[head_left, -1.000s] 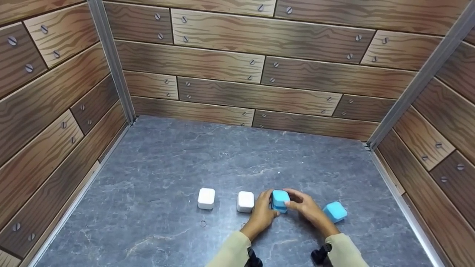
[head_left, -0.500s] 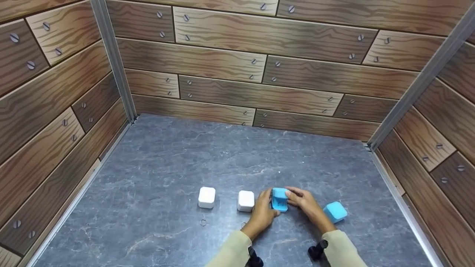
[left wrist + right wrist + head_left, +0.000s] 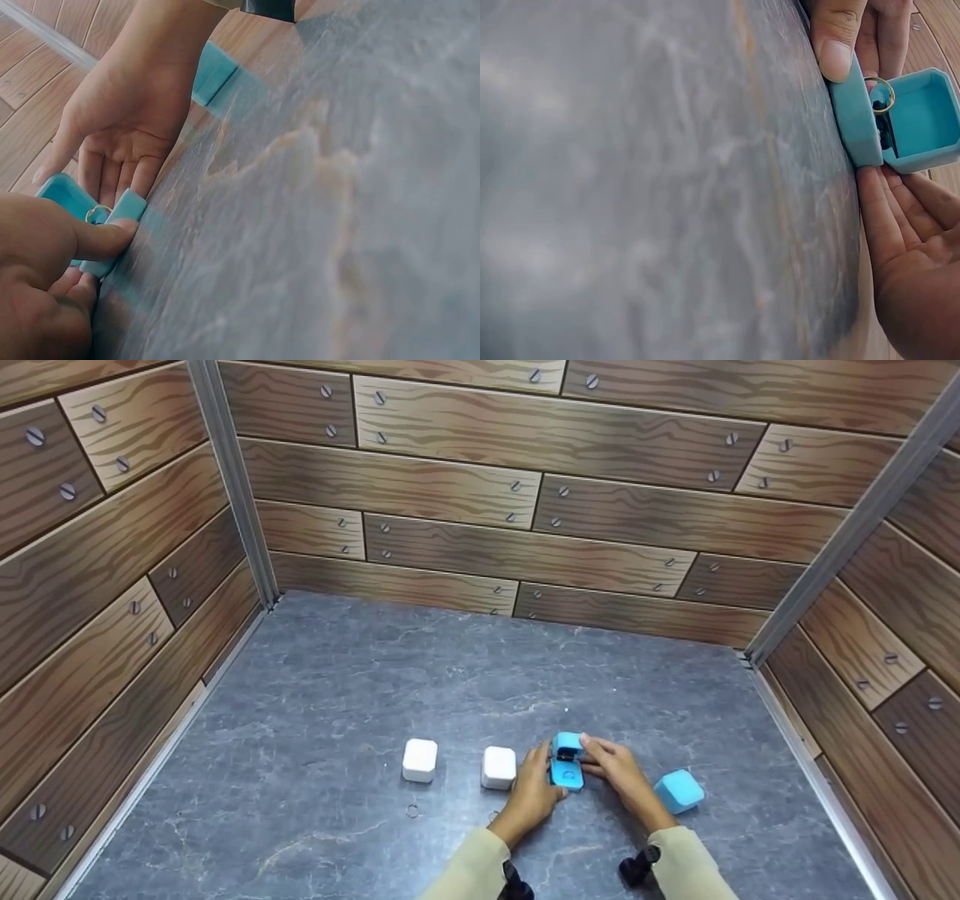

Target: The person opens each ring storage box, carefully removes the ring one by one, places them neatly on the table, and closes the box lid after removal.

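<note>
A light-blue ring box sits on the grey marbled table with its lid raised. Upright in its base stands a thin gold-coloured ring, which shows in both wrist views. On the left side, my left hand grips the base, its thumb along the front and the other fingers behind. From the right, my right hand touches the box, thumb at the lid's edge. Its other fingers lie fairly straight against the base's side.
To the left stand two closed white boxes, a nearer one and a farther one. A small ring lies before the farther one; another is partly behind my left wrist. A second light-blue box is beside my right forearm. Wood-patterned walls surround the table.
The lid of the ring box has swung up and back, baring the inside and the ring. My right thumb has moved with the lid; my left hand has stayed at the base.
</note>
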{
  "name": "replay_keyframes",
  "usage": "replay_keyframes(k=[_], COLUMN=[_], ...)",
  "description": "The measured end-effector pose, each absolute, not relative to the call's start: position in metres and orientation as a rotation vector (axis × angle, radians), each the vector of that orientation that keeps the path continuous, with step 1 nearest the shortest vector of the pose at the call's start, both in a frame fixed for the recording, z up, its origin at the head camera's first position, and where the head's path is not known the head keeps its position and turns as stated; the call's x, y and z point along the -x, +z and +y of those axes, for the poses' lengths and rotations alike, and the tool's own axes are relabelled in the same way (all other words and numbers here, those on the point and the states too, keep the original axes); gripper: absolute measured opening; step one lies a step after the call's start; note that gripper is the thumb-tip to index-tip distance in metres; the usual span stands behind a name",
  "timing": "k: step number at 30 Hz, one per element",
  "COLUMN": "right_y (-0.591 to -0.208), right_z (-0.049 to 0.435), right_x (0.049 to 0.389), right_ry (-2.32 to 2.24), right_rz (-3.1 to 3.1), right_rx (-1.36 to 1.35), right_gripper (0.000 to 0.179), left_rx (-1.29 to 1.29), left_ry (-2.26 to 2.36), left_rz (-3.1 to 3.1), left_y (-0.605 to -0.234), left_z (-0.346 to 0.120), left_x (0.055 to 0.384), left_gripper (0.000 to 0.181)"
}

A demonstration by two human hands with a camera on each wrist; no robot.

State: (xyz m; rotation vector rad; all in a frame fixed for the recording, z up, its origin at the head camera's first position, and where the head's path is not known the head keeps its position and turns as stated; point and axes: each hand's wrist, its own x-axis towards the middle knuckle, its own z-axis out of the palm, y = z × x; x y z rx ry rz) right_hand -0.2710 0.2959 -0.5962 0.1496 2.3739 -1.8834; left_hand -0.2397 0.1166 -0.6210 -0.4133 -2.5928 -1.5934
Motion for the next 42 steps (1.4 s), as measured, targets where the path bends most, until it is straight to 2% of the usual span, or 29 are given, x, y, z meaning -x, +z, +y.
replay_keyframes(k=[10,20,27,33,42], right_y=[-0.595,-0.595,-0.595,-0.598,-0.601], right_z=[0.298,0.302,0.300,0.292,0.283], right_x=[0.262,0.247,0.235,0.238,0.241], right_ry=[-1.956,-1.940,-1.756,-1.647,-1.570], right_rz=[2.384,2.465,2.546,2.656,2.703], right_rx=[-0.135,-0.142,0.016,0.111,0.047], right_gripper=[0.057,0.040,0.038,0.033,0.021], left_rx=[0.404,0.410,0.429,0.433,0.415], left_ry=[-1.622,-1.625,-1.603,-1.616,-1.583], left_rz=[-2.593,-2.569,-2.591,-2.587,-2.611], left_y=[-0.620,-0.621,-0.622,-0.622,-0.621], left_z=[0.117,0.116,0.116,0.115,0.117], left_x=[0.240,0.239,0.239,0.241,0.239], left_gripper=[0.085,0.084,0.084,0.082,0.083])
